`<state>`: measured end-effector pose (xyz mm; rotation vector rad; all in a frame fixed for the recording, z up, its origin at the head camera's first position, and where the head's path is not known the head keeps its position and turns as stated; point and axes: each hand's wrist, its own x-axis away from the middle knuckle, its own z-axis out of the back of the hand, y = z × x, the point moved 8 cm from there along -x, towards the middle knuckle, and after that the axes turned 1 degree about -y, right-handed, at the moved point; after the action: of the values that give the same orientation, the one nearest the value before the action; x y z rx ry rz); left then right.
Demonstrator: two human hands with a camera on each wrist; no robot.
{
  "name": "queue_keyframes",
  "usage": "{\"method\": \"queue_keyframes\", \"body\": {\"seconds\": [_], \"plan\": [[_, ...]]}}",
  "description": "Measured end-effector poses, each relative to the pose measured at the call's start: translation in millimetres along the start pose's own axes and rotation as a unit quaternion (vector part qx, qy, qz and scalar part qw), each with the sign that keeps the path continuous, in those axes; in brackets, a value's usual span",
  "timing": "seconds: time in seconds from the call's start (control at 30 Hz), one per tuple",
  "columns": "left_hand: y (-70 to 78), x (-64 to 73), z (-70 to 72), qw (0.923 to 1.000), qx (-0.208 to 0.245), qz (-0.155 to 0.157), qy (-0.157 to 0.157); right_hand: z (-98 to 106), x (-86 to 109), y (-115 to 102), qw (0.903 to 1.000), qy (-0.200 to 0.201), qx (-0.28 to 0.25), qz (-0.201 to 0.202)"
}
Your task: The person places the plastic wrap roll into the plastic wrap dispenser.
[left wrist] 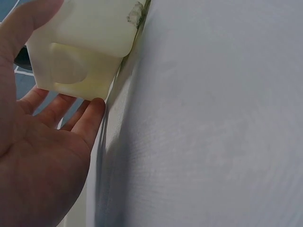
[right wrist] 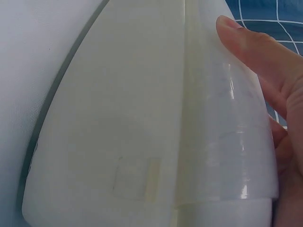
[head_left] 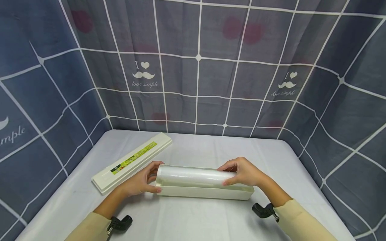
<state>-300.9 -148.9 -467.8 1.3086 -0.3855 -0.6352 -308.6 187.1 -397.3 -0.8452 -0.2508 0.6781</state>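
Where the left-centre of the frame meets the white table (head_left: pixel 193 217), a pale lid (head_left: pixel 128 166) lies slantwise, its yellow-green label (head_left: pixel 134 157) facing up. At lower left, a beige sleeve (head_left: pixel 90 227) ends at a wrist carrying a black mount (head_left: pixel 121 223). Just left of centre, the left hand (head_left: pixel 140 180) is clamped on the left end of the box (head_left: pixel 205 192), thumb on the near side; the left wrist view shows fingertips against the end wall. The box stands across the lower centre of the frame, open side up. Lengthwise in it lies a glossy white roll (head_left: pixel 190 176), rising above the near wall. Right of centre, the right hand (head_left: pixel 242 171) grips the roll toward its right end, thumb on the near side, fingers over the far side. At lower right are a second black mount (head_left: pixel 263 211) and a second beige sleeve (head_left: pixel 301 219). A dark grid-patterned curtain (head_left: pixel 178 73) spans the upper frame, left edge to right.
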Motion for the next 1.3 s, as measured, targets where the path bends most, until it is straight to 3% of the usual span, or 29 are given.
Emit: {"method": "queue_keyframes", "body": {"seconds": [0.27,0.9,1.3], "plan": [[0.1,-0.2,-0.6,1.0000,0.001,-0.004,-0.003,-3.3,-0.6,3.9,0.9998,-0.005,-0.003,-0.020],[0.2,-0.7,-1.1,1.0000,0.007,-0.001,-0.002,-6.6,-4.2,1.5,0.9998,-0.022,0.004,-0.003],[0.0,-0.8,-0.8,1.0000,0.000,0.002,-0.001,-9.1,-5.1,3.0,0.9993,-0.034,0.005,-0.015]]}}
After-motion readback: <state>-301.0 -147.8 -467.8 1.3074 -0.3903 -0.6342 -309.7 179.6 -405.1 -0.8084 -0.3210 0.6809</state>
